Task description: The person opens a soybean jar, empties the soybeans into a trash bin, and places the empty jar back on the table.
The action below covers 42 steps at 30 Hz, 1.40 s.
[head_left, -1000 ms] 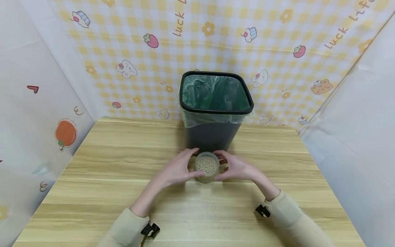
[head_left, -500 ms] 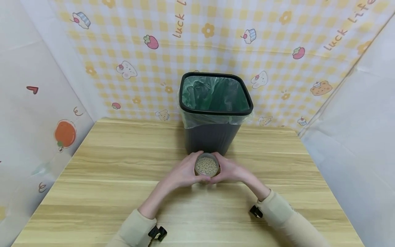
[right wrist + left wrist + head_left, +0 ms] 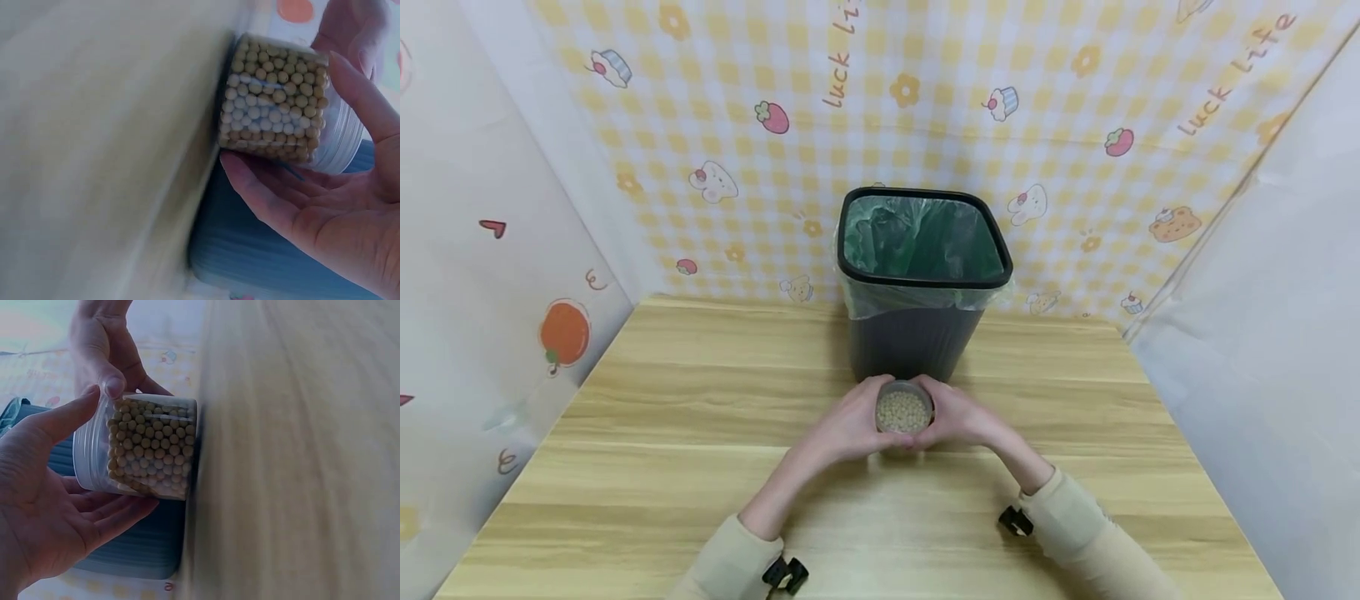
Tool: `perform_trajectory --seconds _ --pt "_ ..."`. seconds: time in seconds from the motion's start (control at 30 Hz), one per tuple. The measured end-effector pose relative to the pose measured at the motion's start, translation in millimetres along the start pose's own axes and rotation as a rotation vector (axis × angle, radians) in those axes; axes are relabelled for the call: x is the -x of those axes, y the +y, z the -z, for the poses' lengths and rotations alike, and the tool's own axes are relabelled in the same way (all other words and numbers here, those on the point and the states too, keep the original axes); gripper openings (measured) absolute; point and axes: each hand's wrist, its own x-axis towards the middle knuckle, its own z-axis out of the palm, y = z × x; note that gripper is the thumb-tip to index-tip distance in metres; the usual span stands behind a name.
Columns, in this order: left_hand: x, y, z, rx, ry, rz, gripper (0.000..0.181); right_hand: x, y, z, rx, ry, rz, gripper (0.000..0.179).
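Observation:
A clear plastic jar (image 3: 902,412) with no lid stands in front of the bin, filled most of the way with small round beige balls (image 3: 153,440). My left hand (image 3: 853,421) grips it from the left, thumb across the near side and fingers round the back. From the opposite side my right hand (image 3: 955,414) holds it the same way. Both thumbs meet near the rim on the side toward me. In the right wrist view the jar (image 3: 275,100) has its base right at the tabletop, with the right hand (image 3: 325,206) cupped along its wall.
Just behind the jar stands a dark grey bin (image 3: 917,337) with a black rim and a clear liner bag folded over it. The wood-grain table (image 3: 700,475) ends at a patterned cloth (image 3: 737,167) behind and white sheets at both sides.
Both hands have closed in from slightly apart and now grip the jar. The head view has shifted slightly, so the whole scene sits a little lower.

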Motion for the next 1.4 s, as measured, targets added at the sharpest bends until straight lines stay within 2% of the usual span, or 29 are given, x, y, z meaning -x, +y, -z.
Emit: perform_trajectory --seconds 0.2,0.33,0.5,0.63,0.87,1.1,1.27,1.4 --pt "4.5 12.5 11.3 0.019 0.051 -0.033 0.096 2.3 -8 9 -0.067 0.042 0.059 0.075" --pt "8.8 24.5 22.9 0.014 0.082 -0.032 0.097 5.3 -18 17 -0.136 0.047 0.084 0.076" --pt "12.8 35.7 34.9 0.005 0.105 -0.019 0.099 8.8 -29 25 -0.253 0.035 0.081 0.079" --pt "16.2 41.4 40.8 0.006 0.114 -0.013 0.100 10.8 -33 27 -0.292 0.045 0.083 0.079" --pt "22.1 43.5 43.2 0.020 0.112 -0.008 0.101 18.4 -37 24 -0.290 0.053 0.090 0.078" --pt "27.8 46.1 45.8 -0.003 0.115 -0.010 0.102 21.7 -41 20 -0.293 0.055 0.115 0.078" --pt "29.9 46.1 47.2 0.000 0.149 -0.013 0.101 22.4 -41 20 -0.335 0.025 0.130 0.078" --pt "30.2 46.2 49.4 0.019 0.185 -0.047 0.096 21.7 -39 22 -0.363 0.007 0.147 0.082"
